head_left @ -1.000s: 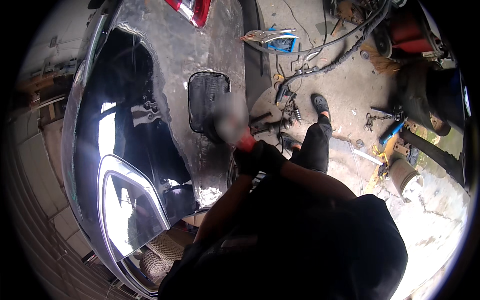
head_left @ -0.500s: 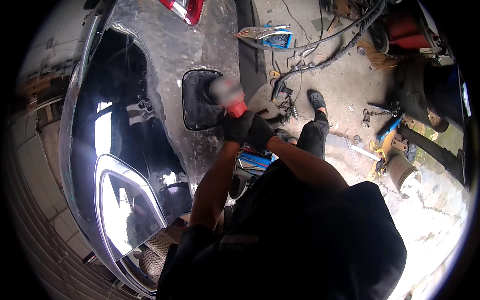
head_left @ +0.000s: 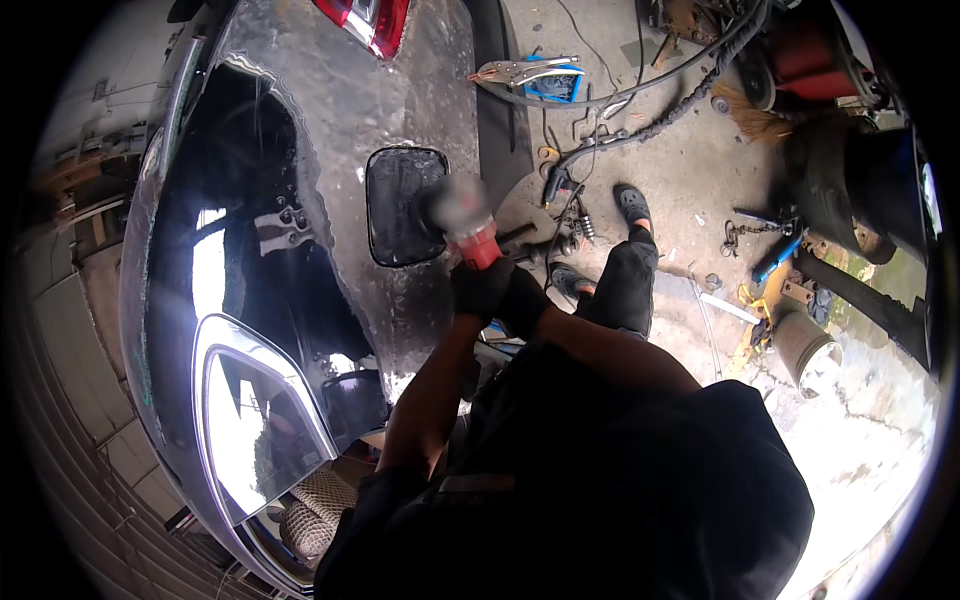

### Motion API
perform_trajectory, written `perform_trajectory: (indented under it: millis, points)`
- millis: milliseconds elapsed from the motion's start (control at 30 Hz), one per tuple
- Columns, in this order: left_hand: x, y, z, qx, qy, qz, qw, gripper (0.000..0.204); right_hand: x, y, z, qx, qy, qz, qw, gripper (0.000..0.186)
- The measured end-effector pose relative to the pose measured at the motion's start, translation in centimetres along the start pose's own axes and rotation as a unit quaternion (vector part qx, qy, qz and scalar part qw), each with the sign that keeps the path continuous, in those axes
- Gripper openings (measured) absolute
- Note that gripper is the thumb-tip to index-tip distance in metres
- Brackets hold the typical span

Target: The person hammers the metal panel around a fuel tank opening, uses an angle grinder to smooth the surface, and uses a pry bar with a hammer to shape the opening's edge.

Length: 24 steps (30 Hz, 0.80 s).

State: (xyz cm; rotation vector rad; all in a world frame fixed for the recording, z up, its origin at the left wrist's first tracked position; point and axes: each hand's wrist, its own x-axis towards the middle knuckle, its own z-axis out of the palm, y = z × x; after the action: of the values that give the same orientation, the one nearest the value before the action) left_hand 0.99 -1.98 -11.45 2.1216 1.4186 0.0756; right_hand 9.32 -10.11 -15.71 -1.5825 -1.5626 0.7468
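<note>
Both gloved hands, my left hand (head_left: 478,290) and my right hand (head_left: 524,306), are wrapped round a red power tool (head_left: 478,248), likely a grinder, with a motion-blurred head. The head is over the right edge of a dark fuel-filler flap (head_left: 398,200) on the car's side; whether it touches is unclear. Bare, mottled metal (head_left: 350,100) surrounds the flap, bordered on the left by glossy black paint (head_left: 250,175). A red tail light (head_left: 378,25) and a rear side window (head_left: 255,420) are above and below.
Hoses and cables (head_left: 680,95), locking pliers (head_left: 530,72), a blue tray (head_left: 548,89) and loose tools lie to the right. My dark clog (head_left: 631,205) is on the concrete. A bucket (head_left: 798,340), broom bristles (head_left: 760,120) and red equipment (head_left: 810,60) stand at the right.
The tool and both hands moved up along the flap's right side by half a second ago, then back down somewhat, staying gripped. The view shifted slightly.
</note>
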Motion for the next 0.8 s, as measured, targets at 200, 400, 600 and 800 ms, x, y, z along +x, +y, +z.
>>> perform_trajectory:
  millis: [200,400,600,800]
  points:
    - [0.9,1.5,-0.5,-0.024,-0.031,-0.111,0.993,0.036,2.4,-1.5,-4.8,-0.071,-0.091,-0.021,0.993,0.026]
    - [-0.7,7.7,1.8,-0.354,-0.157,0.05,0.92,0.054,-1.6,-0.2,-14.1,0.154,-0.088,0.204,0.963,0.024]
    - [1.7,20.3,-1.3,-0.389,-0.157,0.196,0.886,0.067,2.9,5.3,-25.9,0.371,0.091,0.365,0.849,0.035]
    - [11.0,31.4,-0.3,-0.277,-0.106,0.223,0.928,0.064,8.1,11.0,-37.8,0.3,0.132,0.318,0.89,0.038]
